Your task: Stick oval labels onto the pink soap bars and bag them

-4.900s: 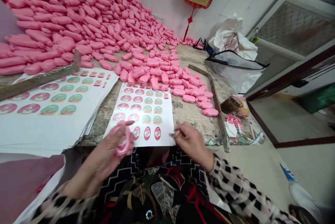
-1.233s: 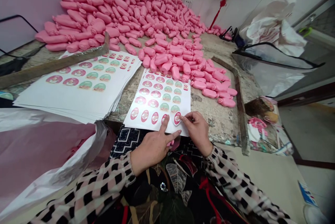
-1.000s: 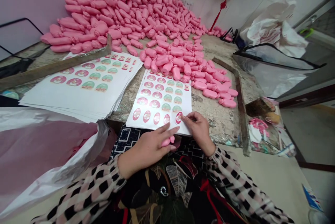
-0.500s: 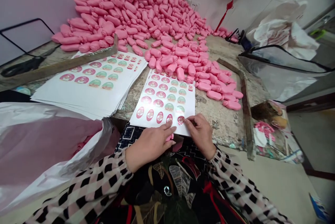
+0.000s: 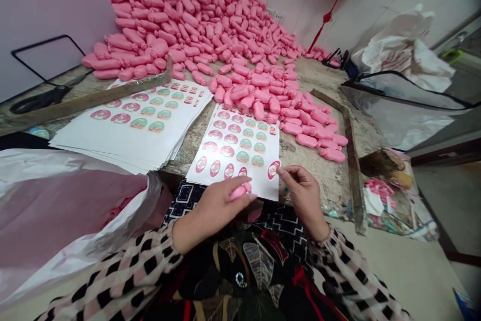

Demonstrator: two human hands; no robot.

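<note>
My left hand is closed around a small pink sausage-shaped piece, with one end showing between thumb and fingers. In my right hand, an oval pink-and-white sticker is pinched by its edge between thumb and forefinger. Both hands are over the near edge of a white sticker sheet. Printed on that sheet are rows of pink and green labels, with oval ones along the bottom row. The sheet's far end is partly covered by pink pieces.
A large heap of pink sausage-shaped pieces fills the back. More sticker sheets lie stacked at left under a wooden strip. Scissors are beside it. A plastic-lined bag stands at front left; another wooden strip runs along the right.
The oval sticker has come off the sheet's bottom row and moved up and right in my right hand. My left hand has shifted slightly left, showing more of the pink piece.
</note>
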